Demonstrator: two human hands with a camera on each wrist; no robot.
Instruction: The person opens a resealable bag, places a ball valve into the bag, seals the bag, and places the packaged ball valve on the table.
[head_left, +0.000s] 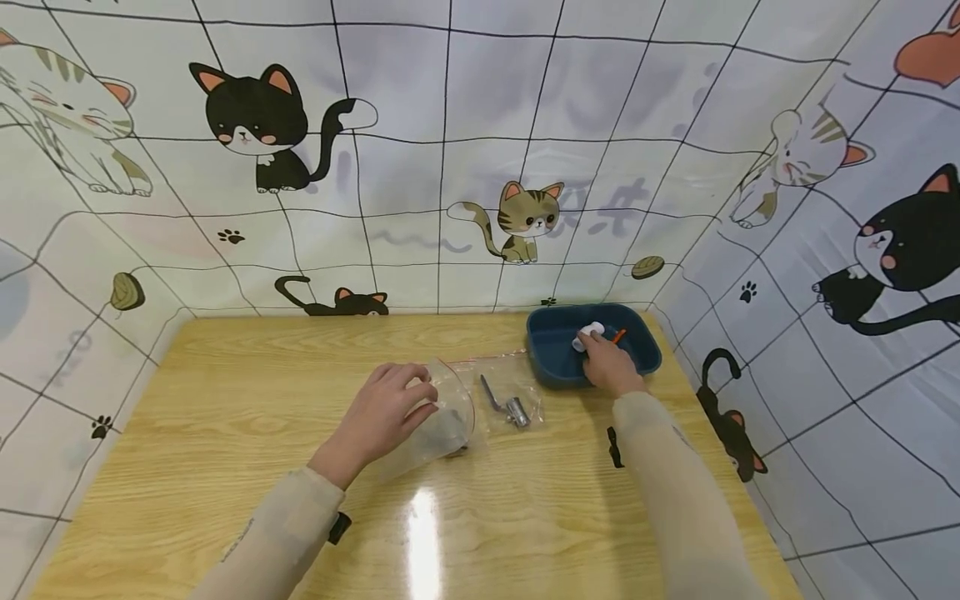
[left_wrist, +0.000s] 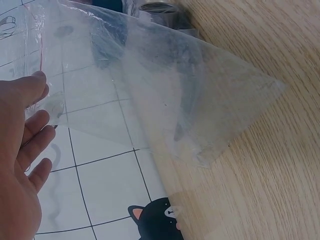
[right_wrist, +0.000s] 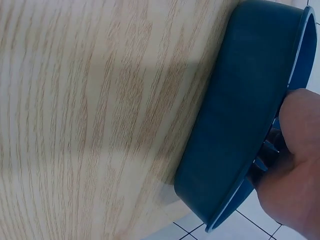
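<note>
My left hand (head_left: 386, 408) pinches the upper edge of a clear zip bag (left_wrist: 155, 95), and the bag hangs down to the table from the fingers. In the head view that bag's mouth gapes beside the fingertips. Inside the blue bin (head_left: 555, 367) at the back right, my right hand (head_left: 611, 367) grips a small white object (head_left: 588, 336); its kind cannot be told. An orange stick-like piece (head_left: 618, 336) lies in the bin by the hand. The right wrist view shows this hand (right_wrist: 300, 160) over the rim, fingertips hidden behind the bin's wall.
A second clear bag (head_left: 487, 371) lies flat between the left hand and the bin, with a shiny metal cylinder (head_left: 517, 412) and a grey rod (head_left: 491, 392) in it. The wooden table (head_left: 247, 400) backs onto a cat-print curtain (head_left: 420, 192).
</note>
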